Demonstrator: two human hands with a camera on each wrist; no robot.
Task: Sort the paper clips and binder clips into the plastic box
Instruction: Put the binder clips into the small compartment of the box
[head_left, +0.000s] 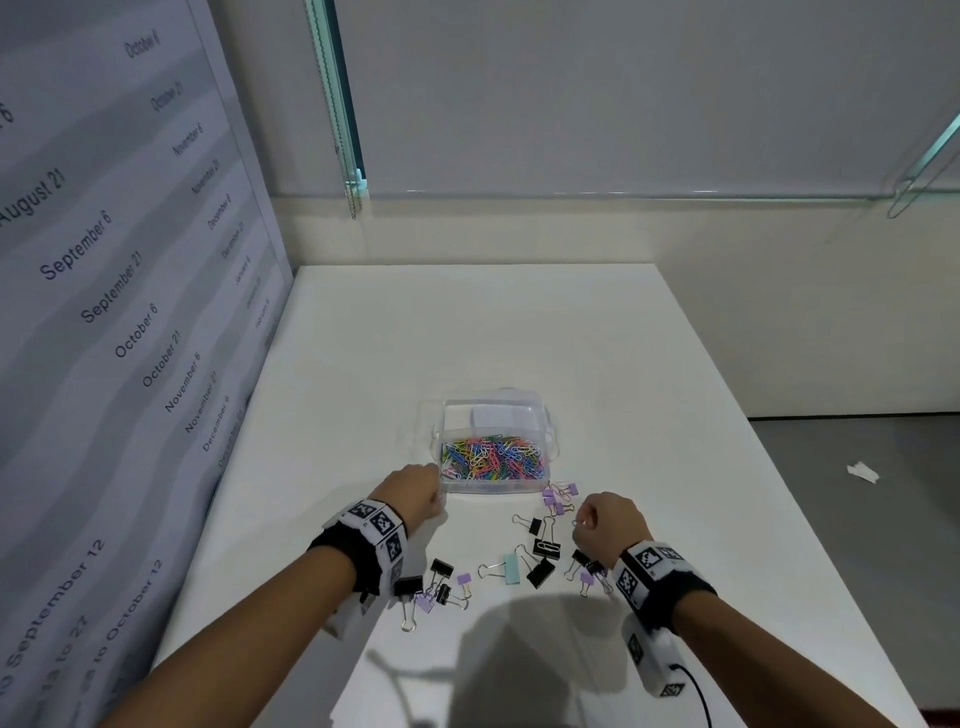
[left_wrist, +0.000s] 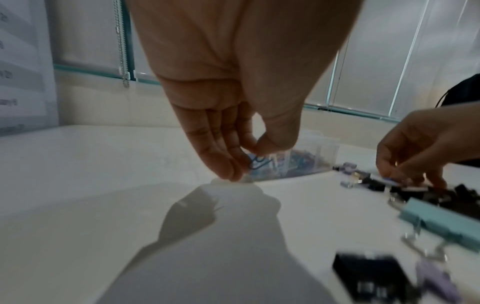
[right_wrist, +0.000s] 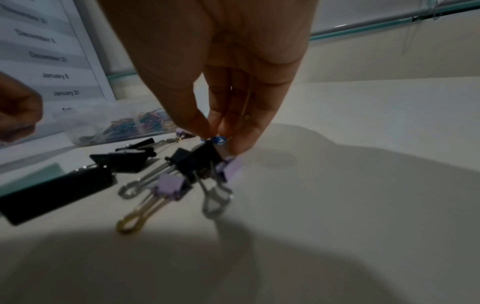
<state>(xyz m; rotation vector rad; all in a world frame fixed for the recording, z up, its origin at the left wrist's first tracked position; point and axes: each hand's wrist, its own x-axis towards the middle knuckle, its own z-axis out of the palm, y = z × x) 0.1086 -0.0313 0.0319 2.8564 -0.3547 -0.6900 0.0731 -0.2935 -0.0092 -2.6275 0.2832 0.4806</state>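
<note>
The clear plastic box (head_left: 546, 415) stands mid-table; its near compartment is full of coloured paper clips (head_left: 491, 457), and its far compartment shows only a white label. My left hand (head_left: 437, 492) hovers at the box's front left corner and pinches a dark blue paper clip (left_wrist: 257, 163) between thumb and fingers. My right hand (head_left: 580, 522) is right of the box's front, above a heap of binder clips, and pinches a small blue paper clip (right_wrist: 219, 139). Black binder clips (head_left: 545, 548), lilac binder clips (head_left: 558, 496) and a mint one (head_left: 511, 568) lie loose on the table.
A second group of black and lilac binder clips (head_left: 434, 587) lies under my left wrist. A date board (head_left: 130, 312) walls the table's left side. The white table's (head_left: 467, 332) right edge drops to a grey floor with a paper scrap (head_left: 862, 472).
</note>
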